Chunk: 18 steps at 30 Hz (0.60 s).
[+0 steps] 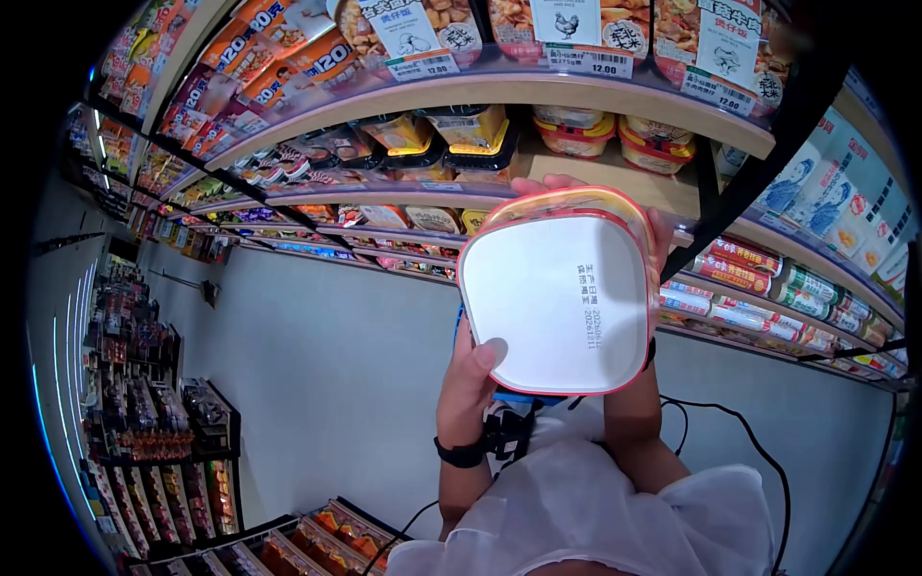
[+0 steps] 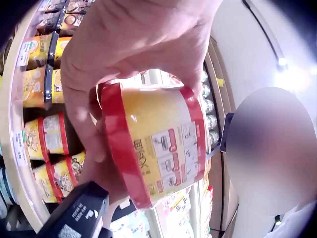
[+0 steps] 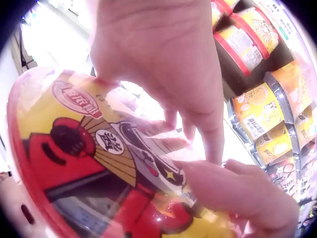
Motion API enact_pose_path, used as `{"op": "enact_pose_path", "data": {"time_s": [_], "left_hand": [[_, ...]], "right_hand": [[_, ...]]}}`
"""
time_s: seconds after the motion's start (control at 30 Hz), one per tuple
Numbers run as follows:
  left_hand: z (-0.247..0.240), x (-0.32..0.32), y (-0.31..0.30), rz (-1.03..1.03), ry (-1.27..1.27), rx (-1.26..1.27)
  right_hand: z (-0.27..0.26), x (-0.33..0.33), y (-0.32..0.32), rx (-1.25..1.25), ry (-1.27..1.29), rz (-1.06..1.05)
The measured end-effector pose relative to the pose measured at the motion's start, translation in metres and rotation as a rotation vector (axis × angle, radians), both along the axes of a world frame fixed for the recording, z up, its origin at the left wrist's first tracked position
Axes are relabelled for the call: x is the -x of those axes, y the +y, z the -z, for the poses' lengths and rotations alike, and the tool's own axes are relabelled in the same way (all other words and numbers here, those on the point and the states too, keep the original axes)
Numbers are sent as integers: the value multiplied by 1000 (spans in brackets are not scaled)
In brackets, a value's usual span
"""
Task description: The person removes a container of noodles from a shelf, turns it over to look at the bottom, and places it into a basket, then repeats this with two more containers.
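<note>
Both hands hold a red-rimmed instant food tub, its white base with printed date text turned up in the head view [image 1: 562,307]. My left hand [image 1: 468,379] has its thumb on the base's lower left corner; in the left wrist view that hand [image 2: 143,44] grips the tub [image 2: 161,148] around its side. Along the tub's right side lies my right hand [image 1: 659,245], mostly hidden behind it. In the right wrist view the right hand [image 3: 163,59] curls around the tub's cartoon-printed lid [image 3: 99,163], with fingers of the left hand [image 3: 242,191] close by.
Shelf edges [image 1: 499,93] with packaged meals run just beyond the tub. Similar red-rimmed tubs [image 1: 573,134] and black-tray boxes [image 1: 471,144] stand on a shelf. Rolled packs [image 1: 735,269] fill the right shelves. Black cables [image 1: 759,437] hang beside the body.
</note>
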<state>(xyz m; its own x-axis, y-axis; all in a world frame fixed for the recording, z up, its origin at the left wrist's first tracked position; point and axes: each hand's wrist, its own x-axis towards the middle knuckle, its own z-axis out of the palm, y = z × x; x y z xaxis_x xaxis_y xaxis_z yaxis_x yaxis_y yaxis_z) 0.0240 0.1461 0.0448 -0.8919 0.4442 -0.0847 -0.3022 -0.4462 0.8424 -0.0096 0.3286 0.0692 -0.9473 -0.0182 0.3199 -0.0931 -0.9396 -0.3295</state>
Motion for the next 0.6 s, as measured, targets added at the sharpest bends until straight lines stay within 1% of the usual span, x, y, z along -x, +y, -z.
{"op": "enact_pose_path", "data": {"time_s": [0.07,0.17,0.2,0.27,0.37,0.4,0.47,0.53,0.6], "left_hand": [[1,7,-8,41,-1,16],[-21,5,1,-46,-99,46],[-19,7,4,-93,-60,18],[-10,10,9,-195,19,-42],[-22,10,21,-383,3,-178],[-19,12,23,-425,38,-151],[-8,17,26,-502,107,-97],[-6,15,31,-469,171,-42],[-7,10,35,-451,188,28]], "right_hand": [[-5,-3,-1,2,-35,-97],[-1,-4,-2,2,-96,-166],[3,-2,-2,-8,-125,-151],[17,7,4,-53,-184,-109],[18,18,11,-173,-219,-47],[14,18,7,-225,-184,-39],[16,15,-3,-401,-65,97],[8,8,-15,-674,-85,326],[7,6,-14,-688,-120,333]]}}
